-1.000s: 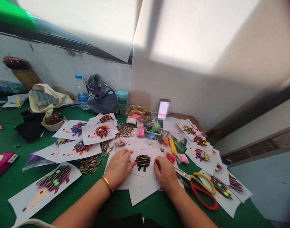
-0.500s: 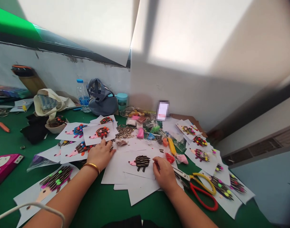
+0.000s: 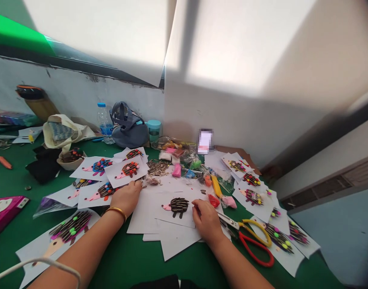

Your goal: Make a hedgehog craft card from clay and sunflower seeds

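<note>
In front of me, on a stack of white paper [image 3: 140, 218], lies a card with a hedgehog [image 3: 179, 205] made of dark sunflower-seed spines on a black body with a pink face. My right hand [image 3: 206, 220] rests at the card's right edge, its fingers curled together; whatever may be in them is hidden. My left hand [image 3: 125, 199] is closed, fingers bent downward, beside finished hedgehog cards [image 3: 129, 170] and left of the stack. I cannot make out what its fingertips hold. A heap of sunflower seeds [image 3: 158, 167] sits just beyond it.
Scissors [image 3: 253, 237] with red and yellow handles lie by my right wrist. Packets of coloured clay [image 3: 212, 200] spread behind the stack. More hedgehog cards [image 3: 253, 196] overlap on the right. A bottle [image 3: 105, 124], a blue bag [image 3: 126, 128] and a phone [image 3: 205, 141] stand along the wall.
My left hand's fingers have drawn in from a looser spread and shifted slightly left. My right hand stays by the card. The whole view has moved a little.
</note>
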Demonstrator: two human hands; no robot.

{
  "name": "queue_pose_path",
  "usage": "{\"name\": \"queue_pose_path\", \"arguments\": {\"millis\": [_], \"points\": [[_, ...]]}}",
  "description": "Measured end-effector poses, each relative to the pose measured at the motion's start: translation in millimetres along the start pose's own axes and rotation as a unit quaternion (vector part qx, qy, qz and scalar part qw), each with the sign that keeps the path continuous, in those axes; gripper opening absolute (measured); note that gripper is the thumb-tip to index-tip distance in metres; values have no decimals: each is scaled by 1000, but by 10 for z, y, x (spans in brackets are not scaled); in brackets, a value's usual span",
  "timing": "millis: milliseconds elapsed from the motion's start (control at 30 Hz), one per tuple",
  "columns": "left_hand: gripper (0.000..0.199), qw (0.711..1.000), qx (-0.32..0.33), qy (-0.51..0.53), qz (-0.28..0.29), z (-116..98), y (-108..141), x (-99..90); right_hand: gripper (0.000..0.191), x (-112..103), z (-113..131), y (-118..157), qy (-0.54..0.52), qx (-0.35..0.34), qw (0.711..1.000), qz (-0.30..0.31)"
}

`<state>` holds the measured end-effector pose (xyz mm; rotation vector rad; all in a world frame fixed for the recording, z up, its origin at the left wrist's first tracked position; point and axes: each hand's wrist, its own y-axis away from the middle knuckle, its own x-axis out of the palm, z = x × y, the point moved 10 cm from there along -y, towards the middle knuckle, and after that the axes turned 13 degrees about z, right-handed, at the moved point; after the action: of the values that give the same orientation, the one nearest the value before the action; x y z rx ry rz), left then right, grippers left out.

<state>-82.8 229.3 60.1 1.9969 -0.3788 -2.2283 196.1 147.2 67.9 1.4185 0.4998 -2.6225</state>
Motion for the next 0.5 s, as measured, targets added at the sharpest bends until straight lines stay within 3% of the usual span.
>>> {"name": "queue_pose_path", "arguments": {"millis": [200,333,433,500], "points": [[34,999,-33,13,-29,214,15,-89,17,17,-1,2,-2,-13,1000,-4],[31,988,-41,134,-68,429,-9,-177,17,15,10,8,6,-21,1000,-9],[25,954,-47,279,-96,598,-29,-208,17,8,23,11,11,-25,1000,-13],[23,898,-53,420,-116,699,-16,-190,17,7,24,9,13,-25,1000,-13]]}}
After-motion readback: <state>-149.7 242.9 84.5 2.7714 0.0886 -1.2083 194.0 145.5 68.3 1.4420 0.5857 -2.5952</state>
